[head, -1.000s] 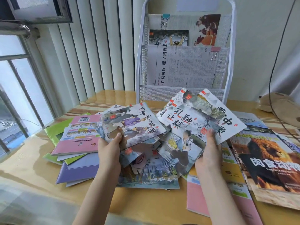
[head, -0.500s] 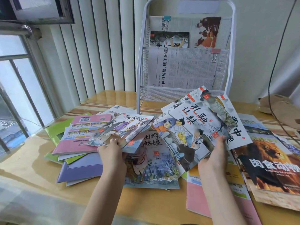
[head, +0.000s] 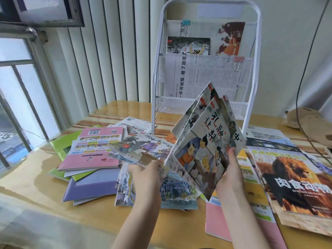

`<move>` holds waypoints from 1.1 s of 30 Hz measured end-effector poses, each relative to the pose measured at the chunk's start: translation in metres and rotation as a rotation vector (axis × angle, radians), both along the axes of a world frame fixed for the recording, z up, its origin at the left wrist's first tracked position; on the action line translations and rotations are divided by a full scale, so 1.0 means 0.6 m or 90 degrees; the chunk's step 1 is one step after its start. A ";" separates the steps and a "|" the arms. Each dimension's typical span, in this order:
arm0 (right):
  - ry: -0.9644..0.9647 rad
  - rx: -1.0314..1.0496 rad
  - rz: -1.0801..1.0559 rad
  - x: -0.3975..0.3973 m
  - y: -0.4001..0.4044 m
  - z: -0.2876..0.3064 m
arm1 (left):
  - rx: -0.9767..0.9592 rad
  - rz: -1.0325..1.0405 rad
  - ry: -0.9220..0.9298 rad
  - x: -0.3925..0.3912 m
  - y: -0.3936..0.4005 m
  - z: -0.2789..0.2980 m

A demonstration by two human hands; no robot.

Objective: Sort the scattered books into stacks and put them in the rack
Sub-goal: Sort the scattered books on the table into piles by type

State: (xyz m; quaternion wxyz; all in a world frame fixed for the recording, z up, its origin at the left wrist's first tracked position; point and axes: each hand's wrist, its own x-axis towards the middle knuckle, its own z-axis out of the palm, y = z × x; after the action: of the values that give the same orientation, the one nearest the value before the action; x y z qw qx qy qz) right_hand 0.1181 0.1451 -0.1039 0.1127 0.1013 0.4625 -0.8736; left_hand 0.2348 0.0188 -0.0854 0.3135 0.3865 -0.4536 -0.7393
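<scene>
- The wooden table [head: 45, 203] carries scattered books on every side.
- The white mesh rack [head: 255, 72] stands upright at the back, newspapers and one picture book in its pockets.
- A lion-cover book [head: 294, 182] lies flat at the right.
- A pink book [head: 93, 159] tops a pile at the left.
- A fan of picture books [head: 208, 141] stands tilted, lifted off the table in front of the rack.
- The right hand [head: 231, 169] pinches that fan's lower right edge, thumb on the cover.
- The left hand [head: 145, 173] grips another picture book [head: 140, 150], fingers hidden beneath it.
</scene>
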 end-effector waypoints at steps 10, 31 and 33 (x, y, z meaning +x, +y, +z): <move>0.086 0.230 -0.070 0.002 -0.019 -0.003 | -0.067 -0.101 -0.020 0.037 0.020 -0.002; 0.388 0.733 0.186 0.039 -0.106 0.001 | -0.416 -0.208 -0.284 0.094 -0.131 -0.017; 0.399 0.729 0.171 0.046 -0.117 -0.002 | -0.394 -0.227 -0.250 0.089 -0.144 -0.015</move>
State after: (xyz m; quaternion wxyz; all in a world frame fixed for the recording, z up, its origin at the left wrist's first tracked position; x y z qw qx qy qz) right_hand 0.1457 0.0752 -0.1049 0.0094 -0.1721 0.8729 -0.4565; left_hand 0.2885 -0.0679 -0.0941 0.1890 0.3229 -0.7659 -0.5228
